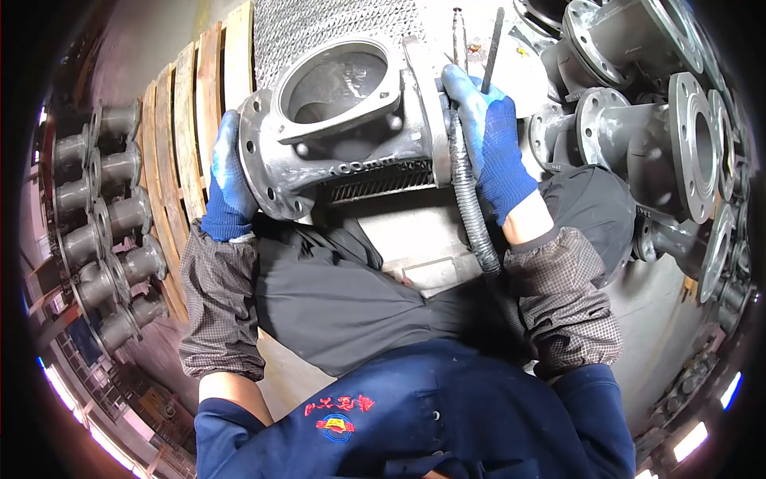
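Across my lap sits a grey cast-metal valve body (351,148) with a large round opening facing up and a flange at each end. My left hand (230,180), in a blue glove, grips the rim of its left flange, the fingers partly hidden. At the right flange, my gloved right hand (496,132) wraps around a slim metal hand tool (459,36) with a ribbed hose (471,211) running down toward my lap. A dark thin rod (494,48) sticks up behind that hand; whether it is held I cannot tell.
Grey flanged castings (638,144) are stacked close on my right. More castings (112,223) stand in rows at the left, beside a wooden pallet (187,120). Ahead lies a textured grey mat (327,22), with a slotted metal grate (375,185) under the valve body.
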`<action>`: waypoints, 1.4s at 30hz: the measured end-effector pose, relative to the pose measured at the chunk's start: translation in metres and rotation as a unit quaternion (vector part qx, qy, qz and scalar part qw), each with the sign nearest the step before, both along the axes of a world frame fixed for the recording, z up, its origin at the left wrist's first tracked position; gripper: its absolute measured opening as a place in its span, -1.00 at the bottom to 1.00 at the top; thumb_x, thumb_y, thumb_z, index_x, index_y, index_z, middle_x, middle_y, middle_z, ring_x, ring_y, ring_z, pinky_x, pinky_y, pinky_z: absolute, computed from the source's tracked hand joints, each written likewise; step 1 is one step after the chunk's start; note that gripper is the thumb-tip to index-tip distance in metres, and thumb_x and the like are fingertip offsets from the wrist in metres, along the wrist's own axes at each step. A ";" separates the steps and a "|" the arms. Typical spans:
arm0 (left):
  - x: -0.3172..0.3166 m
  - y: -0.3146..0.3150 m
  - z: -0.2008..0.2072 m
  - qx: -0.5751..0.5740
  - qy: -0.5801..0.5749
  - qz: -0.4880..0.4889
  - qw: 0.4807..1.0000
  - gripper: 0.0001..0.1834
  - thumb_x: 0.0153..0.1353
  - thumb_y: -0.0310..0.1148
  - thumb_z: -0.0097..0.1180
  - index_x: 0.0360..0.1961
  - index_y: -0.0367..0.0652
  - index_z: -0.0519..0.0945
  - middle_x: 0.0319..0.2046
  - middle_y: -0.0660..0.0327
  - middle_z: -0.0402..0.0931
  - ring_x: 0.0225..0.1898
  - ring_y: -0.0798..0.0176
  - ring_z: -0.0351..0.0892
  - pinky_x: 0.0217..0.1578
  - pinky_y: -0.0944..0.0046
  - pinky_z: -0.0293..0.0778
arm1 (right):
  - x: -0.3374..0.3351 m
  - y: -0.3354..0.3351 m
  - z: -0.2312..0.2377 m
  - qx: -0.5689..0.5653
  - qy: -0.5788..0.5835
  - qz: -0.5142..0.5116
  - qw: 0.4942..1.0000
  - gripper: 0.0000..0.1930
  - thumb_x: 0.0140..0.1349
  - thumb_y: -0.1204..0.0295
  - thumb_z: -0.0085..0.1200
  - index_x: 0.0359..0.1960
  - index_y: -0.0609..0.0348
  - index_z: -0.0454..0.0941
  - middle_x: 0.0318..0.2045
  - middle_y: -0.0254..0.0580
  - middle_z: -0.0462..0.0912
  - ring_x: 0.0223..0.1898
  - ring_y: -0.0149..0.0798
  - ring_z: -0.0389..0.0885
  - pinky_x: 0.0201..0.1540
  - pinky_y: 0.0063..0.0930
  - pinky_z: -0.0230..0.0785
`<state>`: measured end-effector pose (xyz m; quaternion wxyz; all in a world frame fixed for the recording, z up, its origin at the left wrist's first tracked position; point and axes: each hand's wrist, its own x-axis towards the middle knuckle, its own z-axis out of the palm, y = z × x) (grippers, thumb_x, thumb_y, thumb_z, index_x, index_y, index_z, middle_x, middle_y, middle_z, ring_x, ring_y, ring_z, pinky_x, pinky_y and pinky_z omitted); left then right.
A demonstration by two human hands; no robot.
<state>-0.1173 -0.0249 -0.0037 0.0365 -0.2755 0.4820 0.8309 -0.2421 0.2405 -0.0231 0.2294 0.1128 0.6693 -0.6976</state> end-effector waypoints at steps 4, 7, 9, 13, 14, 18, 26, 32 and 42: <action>-0.014 -0.012 -0.010 0.005 -0.009 0.050 0.999 -0.39 0.41 0.06 -0.25 0.26 -0.17 0.33 0.05 0.05 0.49 -0.05 0.08 0.56 0.01 0.05 0.52 | -0.011 -0.005 0.005 0.020 0.009 0.015 1.000 -0.64 0.27 0.19 0.02 -0.34 0.32 0.60 -0.49 -0.30 0.59 -0.44 -0.45 0.48 -0.31 -0.53 0.35; -0.006 -0.007 -0.012 0.044 0.029 0.026 0.998 -0.39 0.40 0.06 -0.25 0.27 -0.17 0.33 0.07 0.04 0.48 -0.03 0.07 0.55 0.03 0.04 0.51 | -0.007 -0.003 -0.003 0.008 0.045 -0.005 0.999 -0.67 0.26 0.20 0.10 -0.36 0.29 0.59 -0.56 -0.35 0.55 -0.56 -0.51 0.44 -0.47 -0.59 0.30; 0.001 0.002 -0.008 0.047 0.022 0.056 0.997 -0.39 0.40 0.06 -0.25 0.27 -0.16 0.32 0.08 0.05 0.47 -0.01 0.08 0.55 0.03 0.05 0.51 | 0.000 -0.006 0.003 -0.015 0.029 -0.025 0.999 -0.69 0.25 0.23 0.14 -0.36 0.30 0.59 -0.58 -0.39 0.55 -0.61 -0.55 0.42 -0.55 -0.63 0.27; 0.015 0.009 -0.020 -0.016 0.015 0.077 0.997 -0.36 0.41 0.07 -0.30 0.32 -0.17 0.24 0.15 0.05 0.40 0.03 0.10 0.52 0.04 0.07 0.52 | 0.017 0.004 -0.007 0.034 0.105 -0.021 0.994 -0.68 0.32 0.25 0.06 -0.17 0.31 0.62 -0.48 -0.41 0.55 -0.45 -0.57 0.44 -0.38 -0.69 0.30; 0.023 0.004 -0.024 -0.027 0.011 0.075 0.997 -0.35 0.41 0.08 -0.32 0.33 -0.17 0.22 0.16 0.04 0.38 0.03 0.10 0.52 0.04 0.07 0.52 | 0.023 0.001 -0.004 0.017 0.080 -0.030 0.996 -0.68 0.32 0.25 0.06 -0.17 0.32 0.62 -0.48 -0.41 0.55 -0.44 -0.56 0.44 -0.37 -0.68 0.30; 0.041 0.006 -0.009 -0.047 0.040 0.065 0.996 -0.33 0.41 0.09 -0.36 0.34 -0.17 0.19 0.16 0.02 0.37 0.07 0.12 0.49 0.05 0.07 0.51 | 0.042 -0.012 -0.022 0.013 0.180 -0.026 0.983 -0.69 0.35 0.28 0.03 -0.16 0.32 0.62 -0.42 -0.36 0.59 -0.41 -0.53 0.48 -0.34 -0.63 0.37; 0.080 -0.012 -0.017 -0.514 0.114 0.004 0.850 -0.44 0.44 -0.15 -0.28 0.30 -0.33 0.24 0.18 0.01 0.35 0.13 0.16 0.42 0.20 0.19 0.31 | 0.051 -0.006 -0.044 -0.052 0.076 -0.037 0.995 -0.76 0.34 0.35 0.06 -0.20 0.34 0.58 -0.38 -0.23 0.65 -0.40 -0.42 0.62 -0.32 -0.53 0.51; 0.107 -0.016 0.008 -0.714 0.169 -0.042 0.678 -0.47 0.27 -0.56 -0.04 0.29 -0.32 0.28 0.09 -0.25 0.43 0.06 -0.16 0.53 0.08 0.05 0.45 | 0.071 -0.024 -0.048 -0.109 -0.003 -0.045 0.993 -0.73 0.39 0.38 -0.02 -0.04 0.34 0.55 -0.24 -0.26 0.64 -0.26 -0.45 0.58 -0.17 -0.60 0.46; 0.079 0.015 0.033 -0.612 0.118 -0.061 0.780 -0.55 0.30 -0.59 -0.08 0.23 -0.31 0.36 0.10 -0.20 0.44 0.01 -0.11 0.57 -0.03 0.14 0.51 | 0.059 0.004 -0.084 -0.142 -0.005 -0.075 0.987 -0.76 0.39 0.42 -0.02 -0.07 0.34 0.55 -0.22 -0.22 0.64 -0.22 -0.43 0.57 -0.08 -0.54 0.45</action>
